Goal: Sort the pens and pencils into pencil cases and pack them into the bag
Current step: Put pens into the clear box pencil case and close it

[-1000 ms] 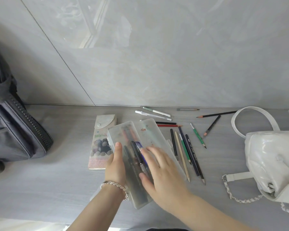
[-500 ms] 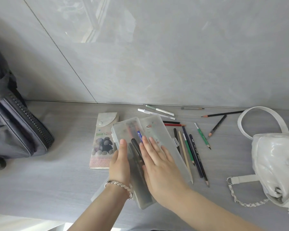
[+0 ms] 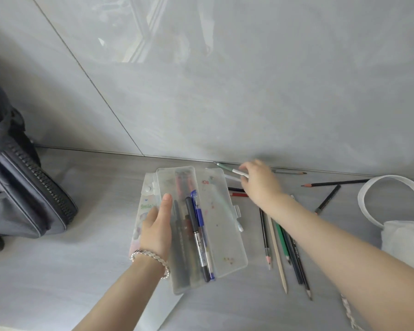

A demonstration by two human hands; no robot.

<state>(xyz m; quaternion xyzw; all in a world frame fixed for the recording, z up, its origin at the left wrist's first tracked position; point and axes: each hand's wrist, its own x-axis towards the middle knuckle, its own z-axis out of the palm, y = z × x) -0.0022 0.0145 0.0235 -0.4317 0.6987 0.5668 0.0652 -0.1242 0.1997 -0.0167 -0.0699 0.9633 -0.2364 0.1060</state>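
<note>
A clear plastic pencil case [image 3: 215, 211] lies open on the grey table, with a blue pen [image 3: 199, 216], a black pen [image 3: 191, 218] and other pens in its left half. My left hand [image 3: 157, 225] grips the case's left wall, thumb on the rim. Under that side lies a soft printed pencil case [image 3: 145, 206], partly hidden. My right hand [image 3: 258, 182] is stretched to the wall, fingers pinched on the end of a green-grey pen [image 3: 227, 168]. Several pencils [image 3: 276, 249] lie in a row right of the case. A red pencil [image 3: 237, 194] lies under my right wrist.
A grey zipped backpack [image 3: 22, 199] stands at the left against the wall. At the right edge sits a white handbag [image 3: 404, 237] with a strap loop and chain. Two dark pencils [image 3: 335, 183] and a grey one [image 3: 289, 172] lie near the wall.
My right hand has left the pens in the case and reached up and right to the pen by the wall. My left hand stays on the case.
</note>
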